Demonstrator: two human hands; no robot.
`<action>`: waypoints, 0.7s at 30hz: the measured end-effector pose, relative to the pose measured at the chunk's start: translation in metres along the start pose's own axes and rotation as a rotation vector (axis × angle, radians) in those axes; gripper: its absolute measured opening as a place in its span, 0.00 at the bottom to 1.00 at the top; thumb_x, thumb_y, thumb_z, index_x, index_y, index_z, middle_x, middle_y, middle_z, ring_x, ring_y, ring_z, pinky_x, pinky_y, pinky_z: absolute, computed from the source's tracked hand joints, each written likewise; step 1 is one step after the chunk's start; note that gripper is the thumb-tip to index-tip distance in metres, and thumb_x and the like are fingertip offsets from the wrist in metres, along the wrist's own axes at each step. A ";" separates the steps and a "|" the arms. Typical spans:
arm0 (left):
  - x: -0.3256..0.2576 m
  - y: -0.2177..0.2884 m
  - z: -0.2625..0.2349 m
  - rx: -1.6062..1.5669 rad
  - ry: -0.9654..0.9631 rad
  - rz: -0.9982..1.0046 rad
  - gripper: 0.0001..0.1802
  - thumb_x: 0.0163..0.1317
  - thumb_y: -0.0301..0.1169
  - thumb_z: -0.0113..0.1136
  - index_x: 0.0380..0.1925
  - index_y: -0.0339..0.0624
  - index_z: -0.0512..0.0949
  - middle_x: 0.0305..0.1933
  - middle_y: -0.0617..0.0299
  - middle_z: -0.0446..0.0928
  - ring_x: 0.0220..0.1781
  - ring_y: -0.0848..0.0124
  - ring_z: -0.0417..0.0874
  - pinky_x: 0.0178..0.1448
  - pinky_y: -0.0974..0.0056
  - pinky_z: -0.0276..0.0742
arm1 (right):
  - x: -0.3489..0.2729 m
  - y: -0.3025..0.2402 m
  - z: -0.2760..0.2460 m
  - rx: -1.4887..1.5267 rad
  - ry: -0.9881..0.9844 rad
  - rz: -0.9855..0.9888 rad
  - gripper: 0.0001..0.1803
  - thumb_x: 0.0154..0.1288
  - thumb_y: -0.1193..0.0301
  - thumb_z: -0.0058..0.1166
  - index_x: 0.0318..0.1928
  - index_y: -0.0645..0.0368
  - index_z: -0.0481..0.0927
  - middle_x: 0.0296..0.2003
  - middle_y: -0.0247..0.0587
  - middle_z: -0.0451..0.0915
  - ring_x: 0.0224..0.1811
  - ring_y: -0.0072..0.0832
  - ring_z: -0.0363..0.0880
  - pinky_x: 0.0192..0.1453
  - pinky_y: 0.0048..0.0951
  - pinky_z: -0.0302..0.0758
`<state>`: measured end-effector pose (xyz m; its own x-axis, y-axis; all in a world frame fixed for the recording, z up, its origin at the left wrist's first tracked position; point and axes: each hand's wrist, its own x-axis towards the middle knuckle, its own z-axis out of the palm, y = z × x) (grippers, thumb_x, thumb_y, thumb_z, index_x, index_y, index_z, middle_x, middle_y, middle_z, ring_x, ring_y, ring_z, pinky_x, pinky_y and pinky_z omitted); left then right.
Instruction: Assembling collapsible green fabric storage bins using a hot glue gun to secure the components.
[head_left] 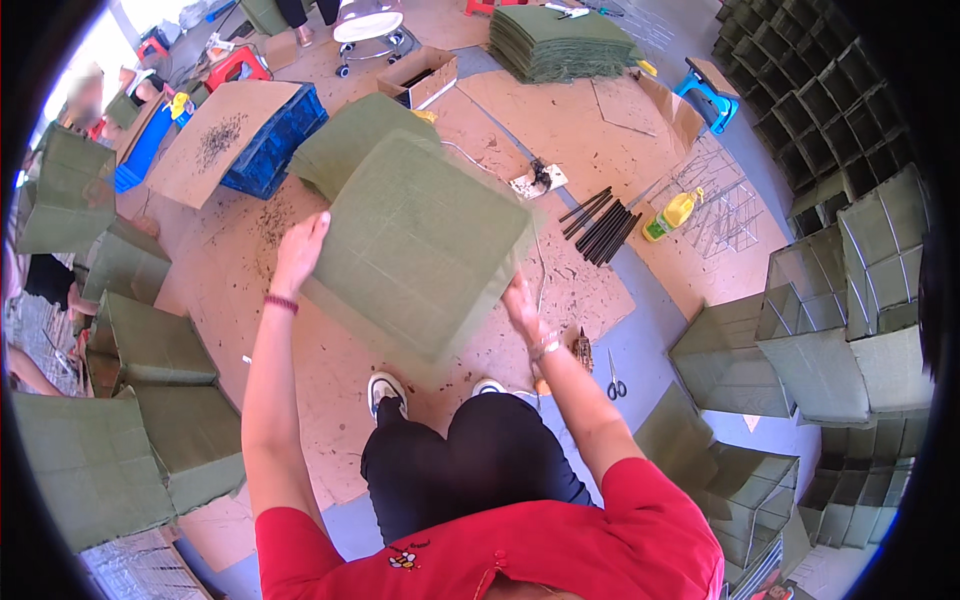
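A square green cloth panel (415,245) is held out in front of me above the cardboard-covered floor, slightly tilted, its right and lower edges blurred. My left hand (300,252) grips its left edge with the thumb on top. At the right edge my right hand (524,308) is closed on the panel, its fingertips partly hidden. Another green cloth piece (365,130) lies behind the panel, partly covered by it. To the right of the panel are a bundle of black sticks (610,236) and a white pad (528,188) with a black clump on it.
Scissors (616,378) and a brown tool (583,348) lie near my right forearm. Beyond stand a yellow bottle (672,215), a blue stool (712,98), a blue crate (262,168) and a cloth stack (560,48). Green cloth boxes (735,355) crowd both sides; people sit at far left.
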<state>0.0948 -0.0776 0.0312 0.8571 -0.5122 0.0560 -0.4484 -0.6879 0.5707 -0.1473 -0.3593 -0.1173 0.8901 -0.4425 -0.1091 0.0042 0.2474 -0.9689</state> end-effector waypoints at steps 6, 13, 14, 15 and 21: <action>-0.079 0.037 0.040 -0.048 0.133 -0.104 0.27 0.68 0.47 0.37 0.40 0.33 0.76 0.33 0.38 0.77 0.41 0.46 0.78 0.46 0.51 0.72 | 0.058 -0.015 -0.062 0.137 -0.171 0.060 0.20 0.66 0.71 0.40 0.56 0.64 0.71 0.49 0.42 0.77 0.50 0.28 0.74 0.57 0.30 0.70; -0.058 -0.012 0.040 -0.077 0.317 -0.107 0.28 0.67 0.47 0.41 0.50 0.31 0.72 0.43 0.40 0.77 0.47 0.50 0.78 0.52 0.56 0.71 | 0.002 -0.030 -0.060 0.122 0.190 0.111 0.23 0.70 0.60 0.42 0.57 0.65 0.68 0.52 0.45 0.75 0.52 0.32 0.75 0.54 0.31 0.72; -0.049 -0.015 0.037 -0.080 0.301 -0.109 0.28 0.67 0.47 0.41 0.50 0.31 0.72 0.43 0.40 0.77 0.47 0.50 0.78 0.52 0.56 0.71 | -0.012 -0.037 -0.065 0.120 0.203 0.122 0.23 0.70 0.60 0.42 0.57 0.65 0.68 0.52 0.45 0.75 0.52 0.32 0.75 0.54 0.31 0.72; -0.041 -0.017 0.030 -0.198 0.265 -0.167 0.29 0.66 0.47 0.44 0.50 0.29 0.72 0.44 0.43 0.78 0.47 0.54 0.79 0.52 0.59 0.71 | -0.027 -0.043 -0.066 0.096 0.190 0.095 0.24 0.70 0.58 0.42 0.56 0.65 0.69 0.51 0.45 0.76 0.51 0.32 0.76 0.53 0.31 0.72; 0.006 0.004 0.035 -0.625 0.187 -0.313 0.25 0.61 0.43 0.56 0.44 0.28 0.76 0.41 0.54 0.80 0.42 0.71 0.78 0.48 0.68 0.71 | -0.102 -0.060 -0.061 0.128 0.276 0.060 0.22 0.70 0.56 0.42 0.42 0.64 0.76 0.34 0.40 0.80 0.37 0.25 0.78 0.40 0.25 0.73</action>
<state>0.0891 -0.1014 0.0056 0.9757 -0.2040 -0.0795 0.0063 -0.3367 0.9416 -0.2659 -0.3817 -0.0620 0.7328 -0.6373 -0.2385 0.0284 0.3788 -0.9251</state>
